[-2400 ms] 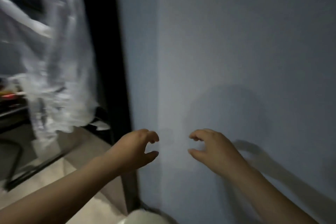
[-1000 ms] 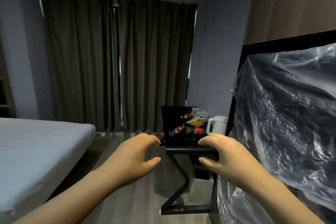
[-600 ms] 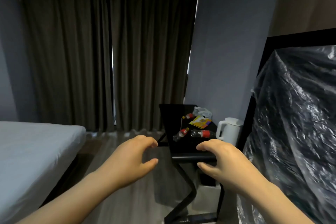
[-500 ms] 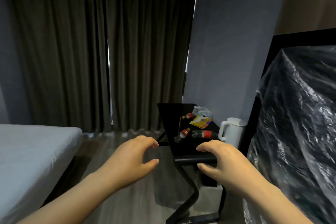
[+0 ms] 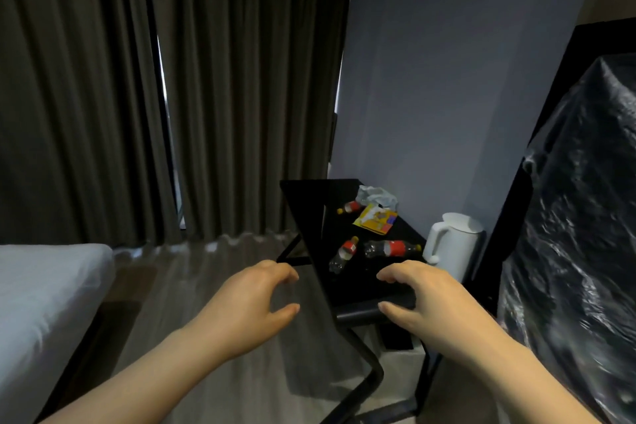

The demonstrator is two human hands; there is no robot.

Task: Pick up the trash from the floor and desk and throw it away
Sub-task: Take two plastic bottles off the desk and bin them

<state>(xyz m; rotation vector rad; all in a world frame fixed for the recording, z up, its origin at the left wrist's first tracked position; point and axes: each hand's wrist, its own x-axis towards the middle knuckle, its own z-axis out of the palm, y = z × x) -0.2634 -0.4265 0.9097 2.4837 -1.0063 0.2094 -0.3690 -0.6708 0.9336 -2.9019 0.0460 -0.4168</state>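
Trash lies on the black surface [image 5: 309, 203], all of it beyond the fingers: nearest bottle [image 5: 344, 253] ahead, between the two hands; second bottle [image 5: 390, 248] just right of it, straight past the right fingers; yellow wrapper [image 5: 375, 218] farther out; small bottle [image 5: 349, 207] left of the wrapper; crumpled white wad [image 5: 377, 195] farthest, by the wall. Left hand [image 5: 247, 306] and right hand [image 5: 430, 299] empty, fingers loosely curled, gripping nothing; right hand over the surface's near edge, contact unclear. White kettle [image 5: 451, 244] right of the right fingers; bed [image 5: 41, 286] left of the left hand.
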